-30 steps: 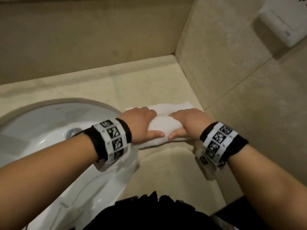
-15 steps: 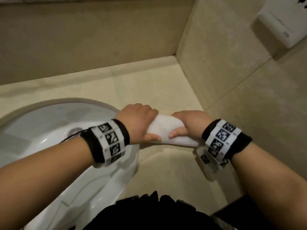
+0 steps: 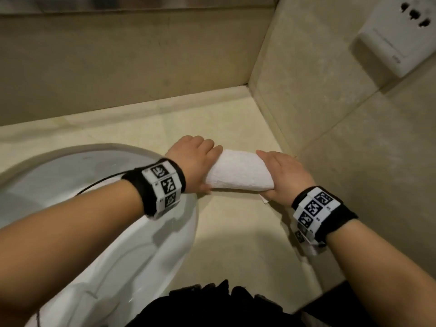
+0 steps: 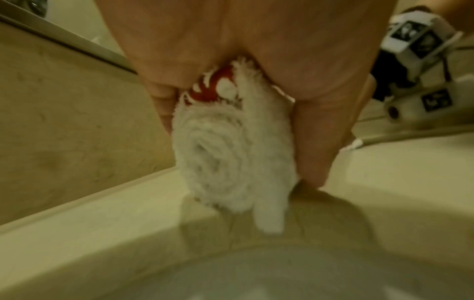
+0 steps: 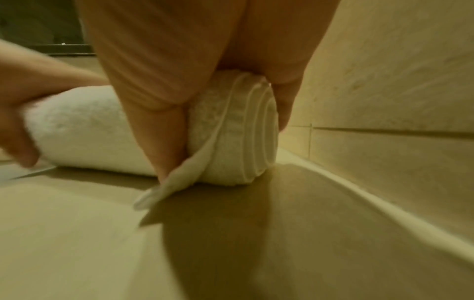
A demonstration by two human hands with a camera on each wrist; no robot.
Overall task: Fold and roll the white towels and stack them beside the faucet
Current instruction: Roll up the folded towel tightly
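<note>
Two hands grip one rolled white towel (image 3: 238, 172) on the beige counter (image 3: 236, 244), between the white sink basin (image 3: 118, 244) and the side wall (image 3: 342, 161).

Left hand (image 3: 195, 161): fingers curled over the far side of the roll's left end, thumb underneath at the near side. The left wrist view shows the spiral end of the roll (image 4: 225, 162) pinched between fingers (image 4: 164, 105) and thumb (image 4: 318, 142), with a red patch showing in the folds at the top; what it is cannot be told.

Right hand (image 3: 280, 175): wrapped round the right end, thumb at the near edge. The right wrist view shows the spiral layers (image 5: 246, 132) resting on the counter and a loose flap (image 5: 177, 182) trailing out beside the thumb (image 5: 164, 142).

Versus the earlier frames: a second ago a flat strip of unrolled towel lay beyond the hands; none shows beyond the roll now. The hands have moved apart, from near the middle to the two ends, so more of the roll's top shows between them. The roll sits further from the counter's front edge than before.

A white wall socket (image 3: 398, 36) is on the side wall. Marker bands are on both wrists.
</note>
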